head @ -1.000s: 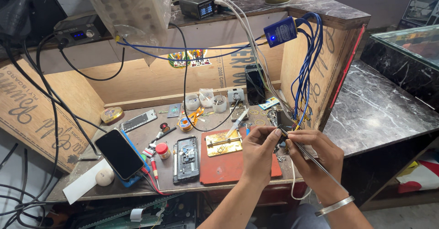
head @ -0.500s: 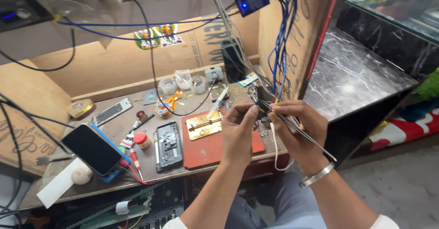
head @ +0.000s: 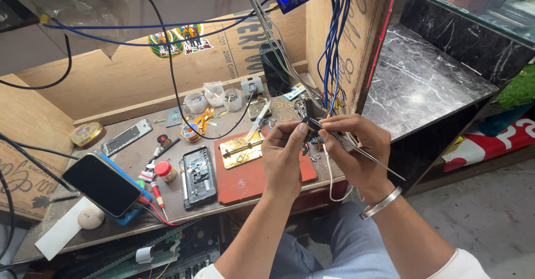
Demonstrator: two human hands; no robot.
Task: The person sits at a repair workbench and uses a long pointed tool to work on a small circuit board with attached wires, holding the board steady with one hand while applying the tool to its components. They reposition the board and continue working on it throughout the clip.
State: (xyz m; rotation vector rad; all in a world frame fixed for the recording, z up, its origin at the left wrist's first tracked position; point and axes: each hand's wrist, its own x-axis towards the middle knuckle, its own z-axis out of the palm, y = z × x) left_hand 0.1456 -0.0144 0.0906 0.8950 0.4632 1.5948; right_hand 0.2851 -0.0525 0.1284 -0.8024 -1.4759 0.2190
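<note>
Left hand (head: 285, 156) fingers pinch a small dark part (head: 311, 124); right hand (head: 356, 151) fingers grip tweezers (head: 362, 155) touching it

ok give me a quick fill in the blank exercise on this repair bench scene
1. The right hand holds thin metal ____.
2. The opened phone lies left of the ____ mat.
3. A metal ____ circles the right wrist.
4. The left hand pinches a small dark part above the bench edge, near the ____ wires.

Missing: tweezers; red; bangle; blue
</note>
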